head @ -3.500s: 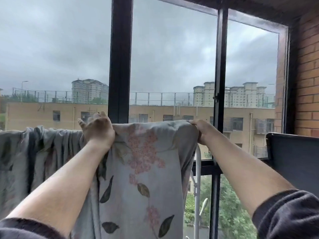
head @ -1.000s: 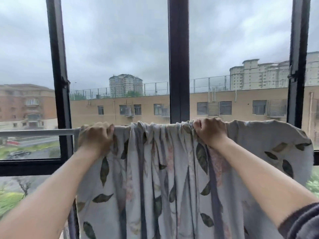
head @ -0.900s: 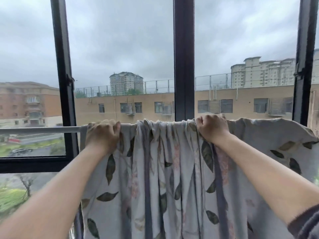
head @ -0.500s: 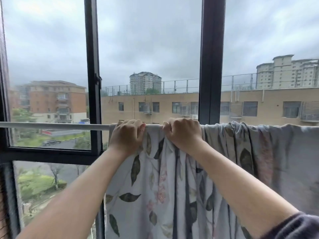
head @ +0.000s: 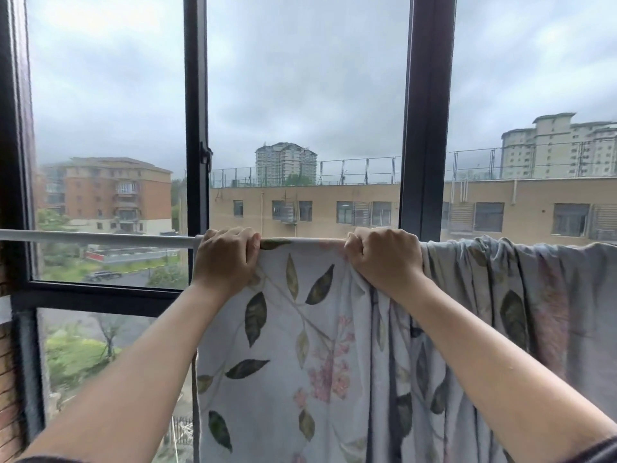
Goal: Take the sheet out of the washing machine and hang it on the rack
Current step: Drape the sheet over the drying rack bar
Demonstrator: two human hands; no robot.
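The floral sheet (head: 317,362), pale with dark green leaves and pink blossoms, hangs over the white rack bar (head: 100,238) that runs level across the window. The left hand (head: 227,259) sits at the sheet's left edge, back of the hand toward the camera, its grip closed tight: the fingers (head: 233,236) curl over the top of the bar and the cloth's upper corner, with no gap showing. The right hand (head: 384,259) is well apart from it along the bar, its grip also fully closed, a fist bunched on gathered cloth just under the bar; where either thumb lies cannot be told. Between the two hands the sheet lies flat and smooth over the bar, its top edge straight. To the right of the right hand it is crowded into many upright folds that run along the bar to the picture's edge. Left of the left hand the bar is bare. The sheet's left edge falls straight down below the left wrist. A dark sleeve (head: 597,449) shows at the right forearm. Behind stand the dark window frame (head: 427,111), a tan building (head: 334,198) across the way, a brick-red apartment block (head: 117,192) and a grey sky.
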